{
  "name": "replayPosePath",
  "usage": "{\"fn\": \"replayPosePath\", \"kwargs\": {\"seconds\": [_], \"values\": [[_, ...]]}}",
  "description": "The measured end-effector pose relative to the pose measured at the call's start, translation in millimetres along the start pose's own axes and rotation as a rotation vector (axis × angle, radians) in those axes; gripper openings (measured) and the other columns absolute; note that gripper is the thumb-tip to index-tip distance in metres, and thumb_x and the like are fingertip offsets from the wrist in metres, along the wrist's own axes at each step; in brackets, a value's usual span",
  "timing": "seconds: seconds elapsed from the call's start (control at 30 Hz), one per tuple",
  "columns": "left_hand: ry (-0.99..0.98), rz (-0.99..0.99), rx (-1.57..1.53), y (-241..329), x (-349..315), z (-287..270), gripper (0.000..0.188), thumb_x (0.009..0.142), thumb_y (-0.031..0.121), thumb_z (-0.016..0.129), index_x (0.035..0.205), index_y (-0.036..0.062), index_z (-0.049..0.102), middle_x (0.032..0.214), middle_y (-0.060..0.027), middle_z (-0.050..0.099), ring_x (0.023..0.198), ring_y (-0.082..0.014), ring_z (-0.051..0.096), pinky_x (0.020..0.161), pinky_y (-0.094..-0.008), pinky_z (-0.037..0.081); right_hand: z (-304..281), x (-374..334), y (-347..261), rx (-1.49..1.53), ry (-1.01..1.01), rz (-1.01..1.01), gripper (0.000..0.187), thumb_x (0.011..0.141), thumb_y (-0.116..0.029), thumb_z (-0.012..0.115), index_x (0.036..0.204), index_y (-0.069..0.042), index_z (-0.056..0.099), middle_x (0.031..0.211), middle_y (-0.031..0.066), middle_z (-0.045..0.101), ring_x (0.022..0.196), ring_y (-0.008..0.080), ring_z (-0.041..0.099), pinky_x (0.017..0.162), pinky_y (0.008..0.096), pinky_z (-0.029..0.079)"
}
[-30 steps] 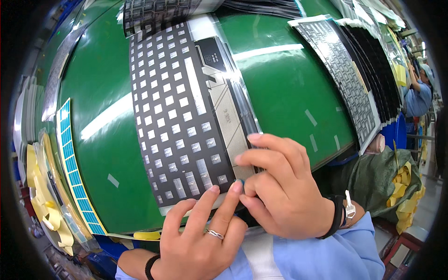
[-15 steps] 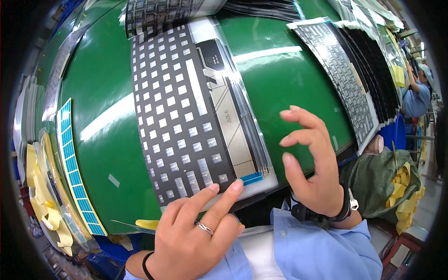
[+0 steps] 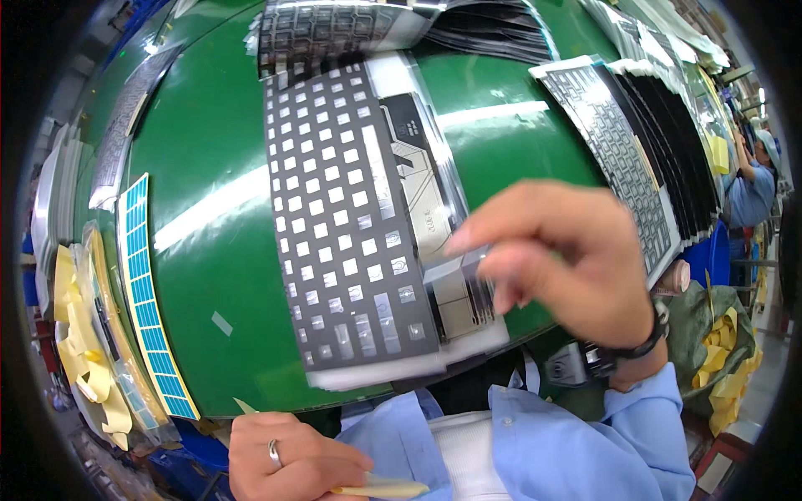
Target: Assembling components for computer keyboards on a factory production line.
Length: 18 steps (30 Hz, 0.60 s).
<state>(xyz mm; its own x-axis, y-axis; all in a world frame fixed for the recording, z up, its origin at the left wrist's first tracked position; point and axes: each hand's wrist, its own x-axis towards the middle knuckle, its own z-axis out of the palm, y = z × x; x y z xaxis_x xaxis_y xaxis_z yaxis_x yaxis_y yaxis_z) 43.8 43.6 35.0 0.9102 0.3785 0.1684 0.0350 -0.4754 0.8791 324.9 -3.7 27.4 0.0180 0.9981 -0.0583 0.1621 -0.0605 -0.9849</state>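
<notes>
Left hand (image 3: 288,459) lies at the near edge of the desk (image 3: 209,275), fingers curled together, with a pale yellow strip (image 3: 388,487) gripped beneath them and projecting to the right. Right hand (image 3: 568,259), well apart from the left and blurred, is raised over the right side of the layered keyboard sheet, thumb and forefinger bent toward each other; whether the fingertips close on anything cannot be told. Just beside them, a translucent band (image 3: 447,271) crosses the silver panel (image 3: 424,188). Dark keyboard sheet (image 3: 352,215), pierced by rows of square openings, lies flat at mid-desk, its long side running away from the person; the silver panel shows along its right side. White backing (image 3: 376,376) extends past its near end. At the far end, a key-patterned sheet (image 3: 334,33) is curled over it, with a fan of dark sheets (image 3: 493,29) adjoining on the right. A long yellow-edged card (image 3: 146,305) bearing blue rectangles stands to the left, near loose yellow paper (image 3: 83,359). Further right, a keyboard-patterned panel (image 3: 610,134) lies beside a row of black sheets (image 3: 672,142). Beyond the desk, at right, are a dark green bag (image 3: 693,313) and a co-worker in blue (image 3: 752,192).
</notes>
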Motion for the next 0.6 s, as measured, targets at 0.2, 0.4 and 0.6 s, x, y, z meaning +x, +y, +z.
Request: {"fn": "replayPosePath", "kwargs": {"seconds": [0.2, 0.4, 0.6], "values": [[0.160, -0.009, 0.066, -7.3, -0.7, 16.8, 0.021, 0.089, 0.017, 0.064, 0.078, -0.0002, 0.063, 0.071, -0.0117, 0.067, 0.060, -0.0250, 0.066, 0.052, -0.0315, 0.048, -0.6, 21.3, -16.3, 0.097, 0.107, -0.117, 0.025, 0.088, -0.009, 0.066, 0.110, 0.002, 0.062, 0.095, 0.0114, 0.066, 0.069, 0.0115, 0.065, 0.058, 0.0220, 0.052], [0.184, -0.022, 0.046, -10.3, 15.4, 24.1, 0.022, 0.087, 0.018, 0.066, 0.076, -0.0003, 0.062, 0.093, -0.0204, 0.069, 0.066, -0.0268, 0.066, 0.058, -0.0327, 0.051, 18.4, -20.6, 9.4, -0.275, -0.021, -0.239, 0.028, 0.077, -0.001, 0.073, 0.105, 0.000, 0.067, 0.102, 0.0145, 0.068, 0.090, 0.0239, 0.068, 0.075, 0.0303, 0.054], [0.115, -0.010, 0.059, -10.0, 18.4, 22.0, 0.025, 0.086, 0.022, 0.067, 0.074, 0.0008, 0.061, 0.101, -0.0209, 0.069, 0.068, -0.0271, 0.066, 0.060, -0.0332, 0.051, 21.6, -25.8, 21.8, -0.244, 0.030, -0.286, 0.029, 0.076, 0.000, 0.073, 0.104, 0.000, 0.067, 0.103, 0.0150, 0.068, 0.092, 0.0248, 0.067, 0.076, 0.0302, 0.054]]}}
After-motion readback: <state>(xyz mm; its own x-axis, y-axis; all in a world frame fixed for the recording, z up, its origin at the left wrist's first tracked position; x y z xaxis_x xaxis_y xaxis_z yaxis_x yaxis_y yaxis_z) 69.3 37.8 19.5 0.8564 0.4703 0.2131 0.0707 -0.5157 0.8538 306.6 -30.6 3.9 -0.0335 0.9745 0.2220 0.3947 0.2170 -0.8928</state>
